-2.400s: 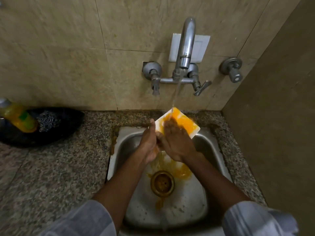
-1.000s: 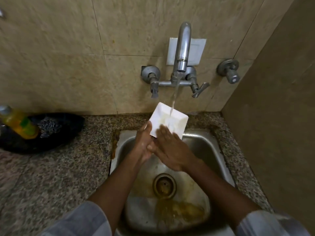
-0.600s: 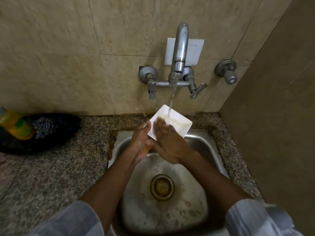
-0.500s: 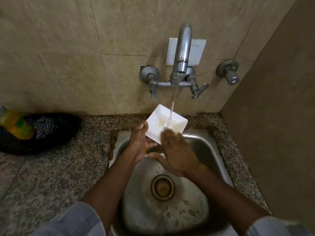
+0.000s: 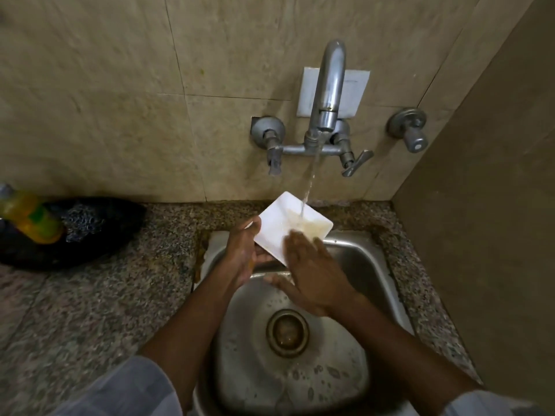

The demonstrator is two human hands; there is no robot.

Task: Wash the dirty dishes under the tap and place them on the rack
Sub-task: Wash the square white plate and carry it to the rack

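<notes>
over the sink (image 5: 360,256), my left hand (image 5: 240,259) had a grip on the white dish's (image 5: 282,223) edge. my right hand (image 5: 312,271) lay flat on it, rubbing. water from the tap (image 5: 329,85) hit it. it looked almost clean. i saw no rack.
</notes>
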